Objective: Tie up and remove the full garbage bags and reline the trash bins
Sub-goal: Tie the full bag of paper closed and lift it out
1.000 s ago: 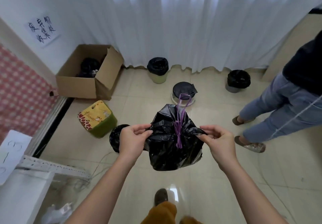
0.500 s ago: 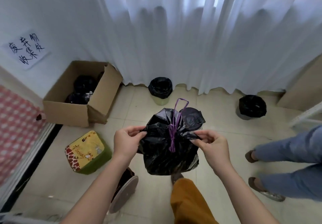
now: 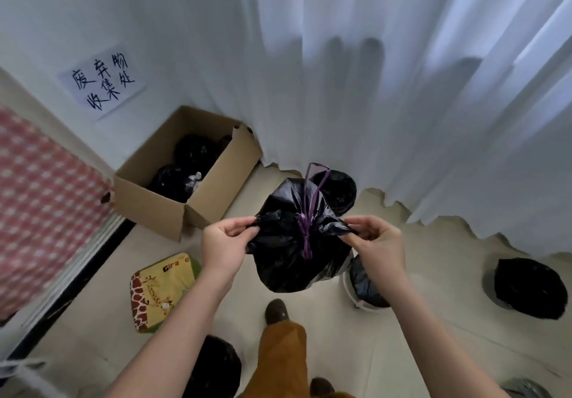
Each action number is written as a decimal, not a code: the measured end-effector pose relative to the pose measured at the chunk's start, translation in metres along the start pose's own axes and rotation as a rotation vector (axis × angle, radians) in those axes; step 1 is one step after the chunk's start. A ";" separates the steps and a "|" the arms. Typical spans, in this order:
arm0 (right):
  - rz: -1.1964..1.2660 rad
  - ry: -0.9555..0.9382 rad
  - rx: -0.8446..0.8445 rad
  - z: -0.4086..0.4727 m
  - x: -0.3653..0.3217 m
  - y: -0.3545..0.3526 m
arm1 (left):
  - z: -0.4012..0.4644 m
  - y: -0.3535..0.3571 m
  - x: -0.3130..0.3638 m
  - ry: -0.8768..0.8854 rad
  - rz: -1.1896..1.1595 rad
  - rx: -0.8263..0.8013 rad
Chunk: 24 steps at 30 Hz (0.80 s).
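Head view:

- The left hand pinches a bit of plastic on the left side of the bag. The right hand pinches a bit on the right side.
- The bag is full and hangs in the air between the two hands, above the floor. Its purple string is pulled tight at the top, with a loop sticking up.
- The bag could drop. Each hand holds only a thin bit of plastic, so a heavy bag might slip out.
- The plastic could rip if the hands pull apart too hard, and trash would spill on the floor.
- The string may not be knotted fully; it is hard to tell. If it is loose, the top could open.
- The person's foot is close under the bag. A drop could land on it.
- Count: one bag in the hands, and two hands.
- One box sits by the wall with at least two black bags inside.
- Four lined bins show well: one behind the bag, one just under the right hand, one far right, one at the bottom.
- One yellow stool sits near the box.
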State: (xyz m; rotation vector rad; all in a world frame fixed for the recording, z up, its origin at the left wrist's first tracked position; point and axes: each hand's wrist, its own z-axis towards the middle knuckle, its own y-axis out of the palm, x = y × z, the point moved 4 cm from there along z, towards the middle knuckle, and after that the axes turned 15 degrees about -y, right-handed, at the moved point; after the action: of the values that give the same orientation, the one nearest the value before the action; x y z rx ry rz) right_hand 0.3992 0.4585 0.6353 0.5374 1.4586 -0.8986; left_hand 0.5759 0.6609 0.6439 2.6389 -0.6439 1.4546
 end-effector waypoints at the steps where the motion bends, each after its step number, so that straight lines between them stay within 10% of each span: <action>1: 0.003 0.005 0.004 0.017 0.002 0.010 | 0.017 0.002 0.011 -0.001 0.002 0.001; 24: -0.036 -0.008 -0.262 0.454 -0.002 0.221 | 0.372 0.021 0.243 -0.076 -0.262 0.277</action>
State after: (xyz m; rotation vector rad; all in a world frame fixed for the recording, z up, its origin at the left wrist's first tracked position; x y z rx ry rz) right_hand 0.8495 0.2299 0.6301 0.3133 1.5538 -0.7218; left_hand 0.9770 0.4695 0.6343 2.8561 -0.0960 1.4637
